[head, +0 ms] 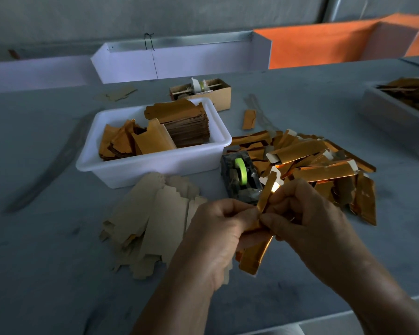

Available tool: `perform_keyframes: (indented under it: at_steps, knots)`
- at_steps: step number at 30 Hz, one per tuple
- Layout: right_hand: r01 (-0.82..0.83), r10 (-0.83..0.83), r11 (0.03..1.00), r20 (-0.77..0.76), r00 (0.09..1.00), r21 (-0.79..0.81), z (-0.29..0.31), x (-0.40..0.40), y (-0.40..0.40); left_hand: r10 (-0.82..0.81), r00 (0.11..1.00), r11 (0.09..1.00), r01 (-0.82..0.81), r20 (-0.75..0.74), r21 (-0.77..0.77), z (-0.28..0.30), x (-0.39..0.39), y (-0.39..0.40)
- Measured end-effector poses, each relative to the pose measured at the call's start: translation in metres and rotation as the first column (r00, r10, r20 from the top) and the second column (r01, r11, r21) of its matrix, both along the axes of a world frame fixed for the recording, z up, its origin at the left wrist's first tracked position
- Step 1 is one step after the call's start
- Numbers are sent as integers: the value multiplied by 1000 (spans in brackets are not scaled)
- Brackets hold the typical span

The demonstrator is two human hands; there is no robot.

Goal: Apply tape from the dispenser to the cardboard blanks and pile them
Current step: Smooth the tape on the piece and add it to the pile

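Note:
Both hands hold one folded gold cardboard blank (255,256) upright above the table's near side. My left hand (218,228) grips its middle from the left, and my right hand (302,213) pinches it from the right. Just behind the hands stands a dark tape dispenser (240,177) with a green roll. A heap of folded gold blanks (319,163) lies to its right. Flat tan blanks (153,223) are spread on the table to the left of my hands. Whether any tape sits on the held blank is hidden by my fingers.
A white tub (153,163) behind the dispenser holds stacked and loose gold blanks. A small cardboard box (203,93) with another tape roll sits further back. A grey tray (394,112) of blanks stands at the far right. The table's front edge runs at the lower right.

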State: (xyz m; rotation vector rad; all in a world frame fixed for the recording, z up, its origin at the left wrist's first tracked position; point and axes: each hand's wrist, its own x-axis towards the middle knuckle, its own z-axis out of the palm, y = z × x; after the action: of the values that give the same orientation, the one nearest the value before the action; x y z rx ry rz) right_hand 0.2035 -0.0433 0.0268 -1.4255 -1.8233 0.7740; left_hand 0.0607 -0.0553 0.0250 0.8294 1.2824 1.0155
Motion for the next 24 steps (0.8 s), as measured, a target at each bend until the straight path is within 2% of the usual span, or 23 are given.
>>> perform_keyframes:
  at_steps: [4, 8, 11, 15, 16, 17, 19, 21, 24]
  knots:
    - [58, -61, 998, 109, 992, 32, 1, -5, -3, 71, 997, 995, -70, -21, 64, -4, 7, -4]
    - [154, -170, 984, 206, 964, 95, 0, -12, -4, 229, 948, 949, -169, -219, 265, -9, 20, -10]
    - [182, -206, 976, 243, 948, 119, 1, -16, -5, 307, 890, 912, -175, -338, 370, -11, 24, -13]
    - [230, -267, 963, 361, 894, 142, -3, -7, -4, 337, 907, 906, -238, -254, 350, -13, 15, -13]
    - [235, -261, 965, 339, 904, 118, -5, -1, -3, 333, 916, 911, -251, -225, 327, -14, 13, -12]
    - [221, -230, 973, 250, 941, 61, -7, 4, -2, 326, 926, 918, -262, -192, 297, -14, 10, -12]
    - [145, -147, 984, -11, 989, -100, -10, 7, -2, 300, 940, 937, -260, -160, 232, -15, 7, -12]
    - [56, -95, 973, -167, 981, -224, -16, 2, -3, 253, 958, 957, -227, -135, 179, -17, 8, -14]
    - [-16, -87, 959, -349, 933, -282, -26, -10, -6, 197, 976, 975, -186, -89, 120, -18, 11, -16]
